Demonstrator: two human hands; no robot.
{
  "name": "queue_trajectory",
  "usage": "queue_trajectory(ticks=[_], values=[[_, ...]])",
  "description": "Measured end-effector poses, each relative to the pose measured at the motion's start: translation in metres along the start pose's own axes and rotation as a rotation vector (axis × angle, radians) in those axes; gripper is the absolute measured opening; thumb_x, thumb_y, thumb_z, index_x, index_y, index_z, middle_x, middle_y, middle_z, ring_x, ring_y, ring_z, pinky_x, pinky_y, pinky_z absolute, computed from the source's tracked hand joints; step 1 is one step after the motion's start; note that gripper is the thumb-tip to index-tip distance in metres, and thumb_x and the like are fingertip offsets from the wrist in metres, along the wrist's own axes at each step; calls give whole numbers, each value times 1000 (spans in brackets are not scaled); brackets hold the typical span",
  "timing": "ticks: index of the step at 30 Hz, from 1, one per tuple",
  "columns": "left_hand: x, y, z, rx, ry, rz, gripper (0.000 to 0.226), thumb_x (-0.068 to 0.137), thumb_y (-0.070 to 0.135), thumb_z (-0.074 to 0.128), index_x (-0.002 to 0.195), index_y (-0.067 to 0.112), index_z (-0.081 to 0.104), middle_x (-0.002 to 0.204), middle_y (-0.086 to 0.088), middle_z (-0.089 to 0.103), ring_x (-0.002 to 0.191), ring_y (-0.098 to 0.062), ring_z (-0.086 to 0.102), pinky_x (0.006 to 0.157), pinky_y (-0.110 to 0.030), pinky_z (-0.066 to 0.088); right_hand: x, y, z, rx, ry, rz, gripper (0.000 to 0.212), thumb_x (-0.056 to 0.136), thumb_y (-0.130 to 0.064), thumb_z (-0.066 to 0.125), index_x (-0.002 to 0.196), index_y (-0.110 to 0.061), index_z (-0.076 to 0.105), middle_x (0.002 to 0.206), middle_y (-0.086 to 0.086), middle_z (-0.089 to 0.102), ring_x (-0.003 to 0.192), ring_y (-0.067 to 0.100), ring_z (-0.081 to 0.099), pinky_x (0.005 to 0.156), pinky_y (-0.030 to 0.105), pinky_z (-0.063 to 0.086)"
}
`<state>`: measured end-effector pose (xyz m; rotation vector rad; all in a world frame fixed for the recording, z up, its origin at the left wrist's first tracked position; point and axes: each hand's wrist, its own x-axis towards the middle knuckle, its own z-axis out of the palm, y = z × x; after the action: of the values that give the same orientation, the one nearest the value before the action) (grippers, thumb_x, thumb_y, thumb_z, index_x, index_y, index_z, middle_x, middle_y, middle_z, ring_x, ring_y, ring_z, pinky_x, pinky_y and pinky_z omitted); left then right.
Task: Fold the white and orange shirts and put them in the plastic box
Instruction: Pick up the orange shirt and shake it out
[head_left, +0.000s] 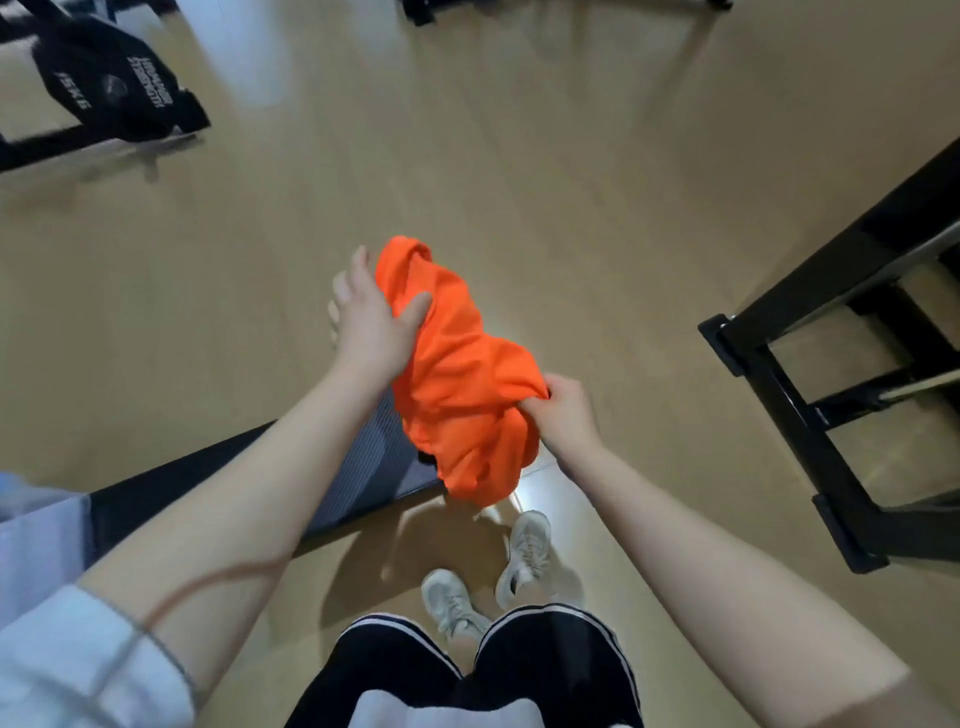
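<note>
The orange shirt (457, 374) hangs bunched in the air in front of me, above the wooden floor. My left hand (371, 317) grips its upper end, thumb pressed into the cloth. My right hand (563, 410) is closed on a gathered fold at the shirt's lower right. The loose bottom of the shirt dangles over the corner of a dark, ribbed flat surface (363, 467). Neither a white shirt nor a plastic box is in view.
A black metal frame (810, 415) stands on the floor at the right. Black weight equipment (114, 88) sits at the top left. My white shoes (488, 571) and black striped shorts show below. Pale cloth (36, 530) lies at the left edge.
</note>
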<state>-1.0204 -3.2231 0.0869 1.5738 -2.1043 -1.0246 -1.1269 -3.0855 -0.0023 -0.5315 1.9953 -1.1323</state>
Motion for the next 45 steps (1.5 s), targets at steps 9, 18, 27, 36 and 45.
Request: queue_trajectory(ticks=[9,18,27,36,45], values=[[-84,-76,29,-276,-342,-67,63,66,52,62,116,16,52,108,-5,51,95,-17,55,93,-36,46,2,-94,37,648,-89,394,28,85,1,59,64,-11,46,50,2,43,27,5,41,30,13,33],[-68,-47,13,-630,-232,-152,16,90,12,54,74,14,59,55,5,67,49,-4,58,53,-24,51,4,-121,28,759,-42,132,16,91,-10,55,75,-10,55,58,-5,61,49,0,58,58,15,52],[-35,7,18,-686,-139,-117,11,86,10,60,77,16,61,48,10,64,45,2,58,47,-11,44,-18,-8,16,288,-328,30,12,85,-3,62,90,-14,58,81,-3,61,66,-7,59,68,9,46],[-12,41,24,-850,72,-180,9,90,6,54,83,10,57,45,13,61,43,4,54,45,-11,44,-7,-16,7,108,-173,-58,29,69,-45,62,65,-18,53,65,11,52,69,19,47,64,44,43],[-30,14,74,-655,-151,-262,19,89,24,55,107,19,56,92,5,60,83,-7,58,62,-6,46,22,-69,-64,366,-332,15,14,90,-5,53,97,6,57,66,11,57,46,6,54,47,16,43]])
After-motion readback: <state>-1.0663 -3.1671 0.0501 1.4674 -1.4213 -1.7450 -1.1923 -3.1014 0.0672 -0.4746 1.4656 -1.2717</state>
